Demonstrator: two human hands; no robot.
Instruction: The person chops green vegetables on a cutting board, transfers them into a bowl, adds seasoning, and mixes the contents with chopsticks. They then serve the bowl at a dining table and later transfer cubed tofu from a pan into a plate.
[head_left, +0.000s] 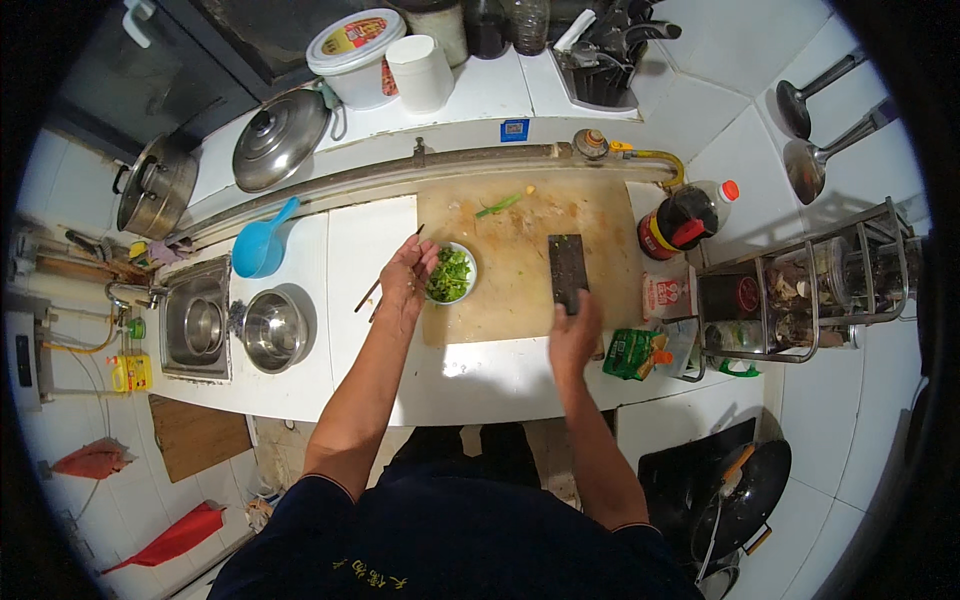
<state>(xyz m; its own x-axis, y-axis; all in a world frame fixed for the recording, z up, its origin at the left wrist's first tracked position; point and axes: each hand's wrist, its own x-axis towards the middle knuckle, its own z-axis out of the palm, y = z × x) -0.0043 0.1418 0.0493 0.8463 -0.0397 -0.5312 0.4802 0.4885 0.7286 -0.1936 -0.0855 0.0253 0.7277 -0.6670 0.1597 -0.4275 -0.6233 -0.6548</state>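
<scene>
A worn cutting board (510, 307) lies on the white counter before me. At its left edge stands a small white bowl of chopped green leaves (450, 275). My left hand (407, 274) is just left of the bowl, palm up with the fingers partly curled; whether it holds anything is unclear. Dark chopsticks (367, 295) show beside and behind that hand. My right hand (576, 330) is at the near end of a cleaver with a dark blade (568, 270) on the board's right part; its grip on the handle is hidden. A green stalk (498, 206) and a small yellowish piece (530, 190) lie near the board's far edge.
A blue ladle (259, 251), a steel bowl (275, 331) and a sink (175, 315) are at the left. To the right stand a dark sauce bottle (675, 225), a green pouch (628, 354) and a wire rack (802, 356). A wok (765, 487) sits at the lower right.
</scene>
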